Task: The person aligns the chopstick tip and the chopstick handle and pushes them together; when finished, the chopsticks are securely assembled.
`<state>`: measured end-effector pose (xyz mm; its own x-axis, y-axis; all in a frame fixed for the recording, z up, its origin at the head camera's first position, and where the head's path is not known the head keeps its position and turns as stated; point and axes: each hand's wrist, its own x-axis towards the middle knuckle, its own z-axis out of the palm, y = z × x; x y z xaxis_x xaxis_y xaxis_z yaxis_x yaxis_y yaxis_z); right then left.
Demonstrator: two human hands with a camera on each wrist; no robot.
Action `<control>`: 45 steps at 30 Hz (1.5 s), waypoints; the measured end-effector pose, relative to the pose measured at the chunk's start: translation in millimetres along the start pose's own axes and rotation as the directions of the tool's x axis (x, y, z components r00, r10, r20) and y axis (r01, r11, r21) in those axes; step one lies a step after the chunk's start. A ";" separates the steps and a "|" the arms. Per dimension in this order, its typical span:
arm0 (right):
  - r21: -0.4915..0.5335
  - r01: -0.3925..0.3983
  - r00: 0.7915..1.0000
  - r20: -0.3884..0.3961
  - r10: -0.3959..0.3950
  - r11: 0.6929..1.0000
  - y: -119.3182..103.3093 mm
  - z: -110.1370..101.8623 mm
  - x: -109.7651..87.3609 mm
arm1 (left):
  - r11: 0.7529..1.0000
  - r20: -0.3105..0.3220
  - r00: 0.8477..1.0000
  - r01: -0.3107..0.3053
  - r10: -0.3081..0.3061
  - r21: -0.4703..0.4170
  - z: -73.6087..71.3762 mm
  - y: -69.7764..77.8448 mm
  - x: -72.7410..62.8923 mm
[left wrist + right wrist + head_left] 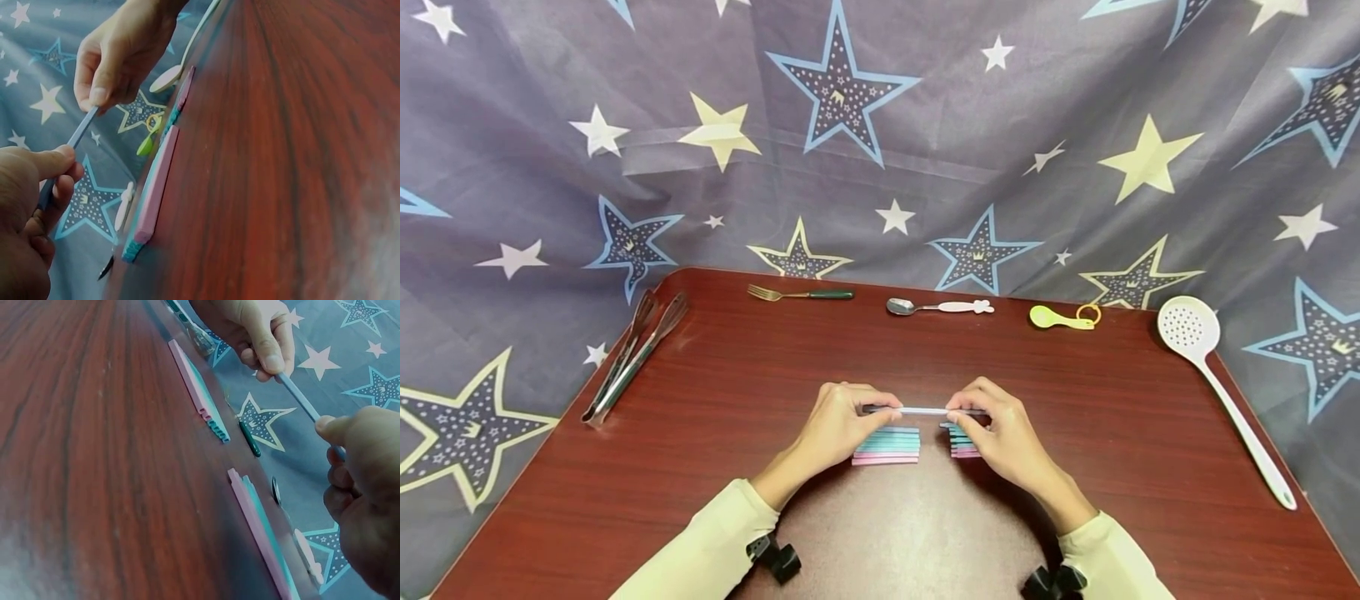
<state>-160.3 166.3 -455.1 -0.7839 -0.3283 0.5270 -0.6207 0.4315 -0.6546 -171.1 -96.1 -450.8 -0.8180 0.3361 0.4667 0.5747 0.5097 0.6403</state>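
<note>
A thin pale blue-grey stick (923,410) is held level above the table, between both hands. My left hand (838,423) pinches its left part between thumb and fingers; my right hand (1002,423) pinches the right part the same way. Below them lie two side-by-side rows of thin sticks, pink at the near side and teal beyond. The left row (886,446) shows fully in front of the left hand, while the right hand partly covers the right row (964,446). In the right wrist view the stick (299,397) looks straight, its ends hidden in the hands.
Metal tongs (636,358) lie at the table's left edge. Along the back are a green-handled fork (805,294), a white-handled spoon (940,307) and a yellow spoon (1060,318) with a ring. A white slotted ladle (1225,392) lies at right. A star-patterned curtain (925,183) hangs behind.
</note>
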 end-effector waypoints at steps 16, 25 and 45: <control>0.003 -0.113 0.993 -0.031 0.113 0.994 28.9 -15.0 -2.1 | 0.997 0.007 0.997 0.078 -0.078 0.009 -33.0 -40.7 6.5; -0.050 -0.201 0.976 0.072 0.204 0.978 40.3 -29.6 -13.4 | 0.969 -0.120 0.969 0.227 -0.216 0.095 -55.5 -84.8 22.2; -0.133 -0.108 0.982 0.138 0.126 0.985 52.5 -22.3 -22.6 | 0.926 -0.213 0.920 0.359 -0.330 0.115 -56.7 -137.9 46.2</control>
<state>-174.9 215.1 -489.3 -0.8501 -0.3840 0.3604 -0.5254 0.5723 -0.6296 -286.9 -195.7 -483.0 -0.9370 -0.0279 0.3481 0.2360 0.6840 0.6902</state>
